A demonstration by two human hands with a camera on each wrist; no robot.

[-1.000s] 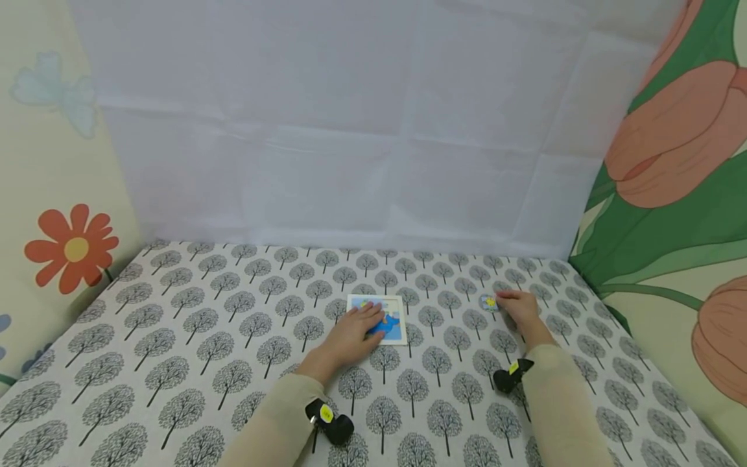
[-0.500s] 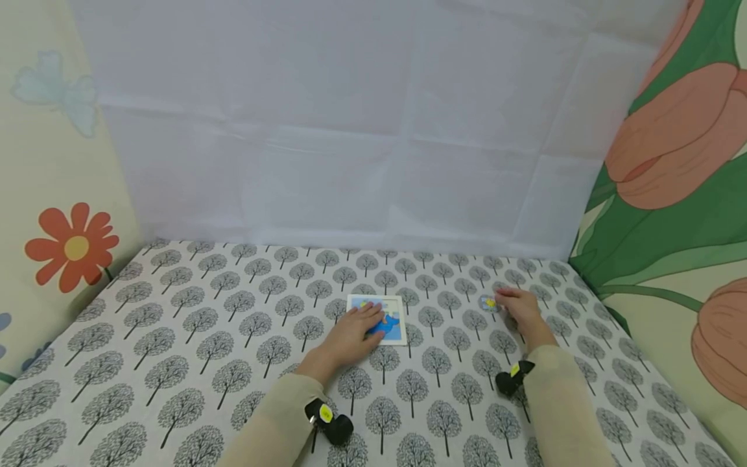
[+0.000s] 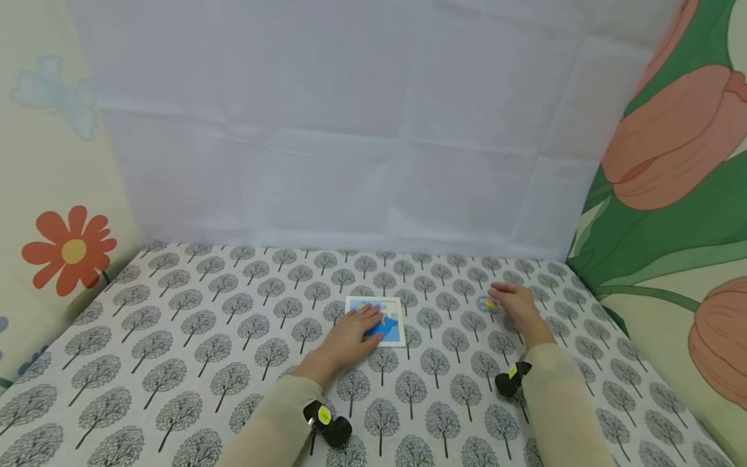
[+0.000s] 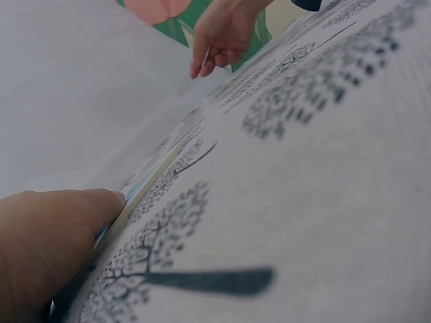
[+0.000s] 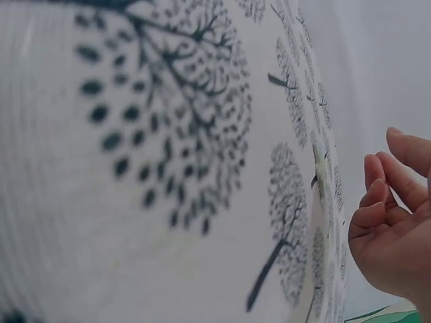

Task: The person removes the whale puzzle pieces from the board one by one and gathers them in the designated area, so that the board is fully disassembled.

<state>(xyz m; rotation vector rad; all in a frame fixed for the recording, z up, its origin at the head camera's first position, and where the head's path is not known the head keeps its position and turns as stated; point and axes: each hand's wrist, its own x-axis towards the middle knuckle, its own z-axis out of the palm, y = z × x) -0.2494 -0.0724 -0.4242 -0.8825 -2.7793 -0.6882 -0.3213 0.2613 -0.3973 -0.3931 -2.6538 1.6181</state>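
My left hand [image 3: 350,335] lies over a white-framed picture puzzle [image 3: 403,340] with a blue animal on it, fingers spread flat on its face. In the left wrist view, my left thumb [image 4: 64,219] rests by the puzzle's pale edge [image 4: 149,182]. Further right, my right hand [image 3: 519,305] pinches a small blue puzzle piece [image 3: 486,303] with a yellow sun on it. The left wrist view shows that piece [image 4: 205,56] as a thin edge between the fingers of my right hand [image 4: 225,33], above the cloth. In the right wrist view the right hand [image 5: 397,229] hides the piece.
A white tablecloth [image 3: 233,383] printed with grey trees covers the table. Behind it hangs a pale sheet [image 3: 327,130]. Flower-patterned walls [image 3: 671,227] stand on both sides. Each wrist wears a black camera.
The right hand's fingertips have risen slightly beside the sun piece, whose face looks a little tilted. My left hand stays on the puzzle. The head view has shifted slightly.
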